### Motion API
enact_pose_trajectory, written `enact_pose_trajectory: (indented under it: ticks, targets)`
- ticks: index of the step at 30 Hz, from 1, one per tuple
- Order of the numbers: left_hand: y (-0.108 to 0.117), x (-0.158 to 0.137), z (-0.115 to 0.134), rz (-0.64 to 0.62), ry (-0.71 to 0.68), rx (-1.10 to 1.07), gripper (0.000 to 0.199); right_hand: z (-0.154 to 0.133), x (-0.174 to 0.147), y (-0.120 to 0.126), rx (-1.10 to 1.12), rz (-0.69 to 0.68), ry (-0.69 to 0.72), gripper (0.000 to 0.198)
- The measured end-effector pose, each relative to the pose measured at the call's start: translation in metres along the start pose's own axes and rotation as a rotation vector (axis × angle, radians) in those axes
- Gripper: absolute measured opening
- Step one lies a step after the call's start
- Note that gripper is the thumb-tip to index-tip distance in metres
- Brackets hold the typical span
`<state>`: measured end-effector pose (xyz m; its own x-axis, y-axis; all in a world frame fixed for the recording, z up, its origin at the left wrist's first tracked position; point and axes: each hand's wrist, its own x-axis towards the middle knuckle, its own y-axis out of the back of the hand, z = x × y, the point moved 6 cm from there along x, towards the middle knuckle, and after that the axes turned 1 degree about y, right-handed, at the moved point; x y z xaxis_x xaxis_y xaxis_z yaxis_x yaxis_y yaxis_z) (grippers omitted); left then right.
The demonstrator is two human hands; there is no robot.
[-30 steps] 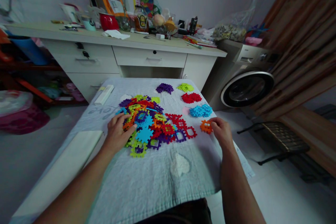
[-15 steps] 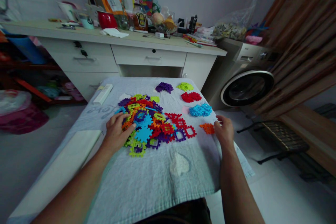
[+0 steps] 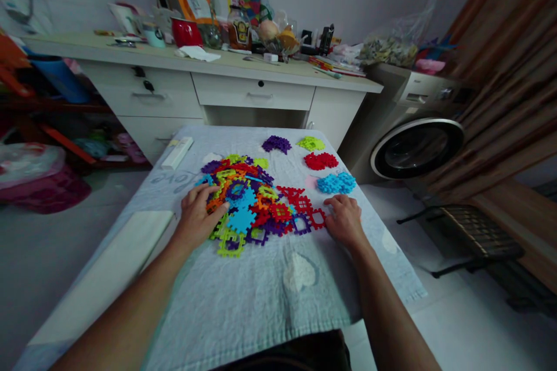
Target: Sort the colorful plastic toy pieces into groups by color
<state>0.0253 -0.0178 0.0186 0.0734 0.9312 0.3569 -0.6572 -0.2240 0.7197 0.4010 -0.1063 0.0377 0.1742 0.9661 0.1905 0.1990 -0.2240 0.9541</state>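
A mixed heap of interlocking plastic building pieces (image 3: 242, 221) in purple, green, orange, blue and red lies on the cloth-covered table. At its left edge rests my left hand (image 3: 198, 215), thumb and fingers spread apart over the pieces. My right hand (image 3: 346, 221) lies palm down to the right of the heap, fingers stretched forward, near a red square frame piece (image 3: 317, 218). It covers the spot where orange pieces lay. Beyond it sit separate piles: blue pieces (image 3: 336, 183), red pieces (image 3: 321, 160), green pieces (image 3: 311, 143) and purple pieces (image 3: 277, 144).
A white oblong box (image 3: 177, 153) lies at the table's far left, and a long pale board (image 3: 113, 266) runs along the left edge. Behind stands a white desk (image 3: 256, 90) crowded with jars and cups. A washing machine (image 3: 415, 145) and a woven stool (image 3: 478, 232) are at the right.
My right hand has moved left from the table's right edge and now covers the orange pieces. My left hand stays at the heap. The whole view has shifted slightly.
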Motion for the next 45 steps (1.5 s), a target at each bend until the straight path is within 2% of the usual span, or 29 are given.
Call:
enact_pose_trajectory:
  ticks: [3, 6, 11, 13, 15, 17, 20, 24, 29, 32, 35, 39, 42, 45]
  targets:
    - [0.0, 0.0, 0.0, 0.002, 0.007, -0.002, 0.044, 0.011, 0.0, -0.001, -0.078, -0.055, -0.098, 0.048]
    - [0.0, 0.0, 0.0, 0.001, 0.003, -0.004, 0.044, 0.02, 0.001, -0.002, -0.096, -0.074, -0.144, 0.048]
    - [0.0, -0.001, 0.001, 0.0, 0.001, -0.005, 0.045, 0.027, 0.003, -0.001, -0.091, 0.021, -0.155, 0.044]
    - [0.0, -0.001, 0.0, 0.006, 0.003, -0.009, 0.044, 0.022, 0.003, 0.003, -0.067, 0.084, -0.115, 0.041]
    - [0.001, 0.0, 0.0, 0.012, -0.001, -0.013, 0.044, 0.01, 0.002, 0.004, -0.001, 0.104, -0.018, 0.037]
    - [0.001, 0.0, 0.001, 0.013, -0.008, -0.016, 0.043, -0.006, 0.0, 0.003, 0.087, 0.054, 0.118, 0.037]
    - [0.001, 0.0, 0.001, 0.008, -0.01, -0.019, 0.043, -0.025, -0.004, -0.002, 0.161, -0.093, 0.259, 0.052]
    - [0.002, -0.001, 0.001, -0.001, 0.008, -0.026, 0.043, -0.032, -0.007, -0.008, 0.143, -0.232, 0.251, 0.067]
    - [0.003, -0.001, 0.003, -0.011, 0.017, -0.031, 0.043, -0.032, -0.007, -0.005, 0.09, -0.259, 0.256, 0.061]
    - [0.003, 0.0, 0.003, -0.011, 0.011, -0.026, 0.042, -0.028, 0.0, 0.007, 0.033, -0.244, 0.28, 0.056]
    - [0.002, 0.0, 0.002, -0.012, 0.008, -0.02, 0.043, -0.026, 0.019, 0.03, -0.018, -0.182, 0.319, 0.053]
    - [0.001, 0.0, 0.0, -0.008, 0.014, -0.018, 0.044, -0.024, 0.069, 0.052, -0.108, -0.107, 0.334, 0.046]
    - [0.001, 0.0, 0.0, -0.015, 0.019, -0.018, 0.045, -0.014, 0.115, 0.052, -0.169, -0.069, 0.235, 0.044]
    - [0.002, 0.0, 0.001, -0.017, 0.024, -0.028, 0.044, -0.001, 0.153, 0.041, -0.204, -0.066, 0.115, 0.045]
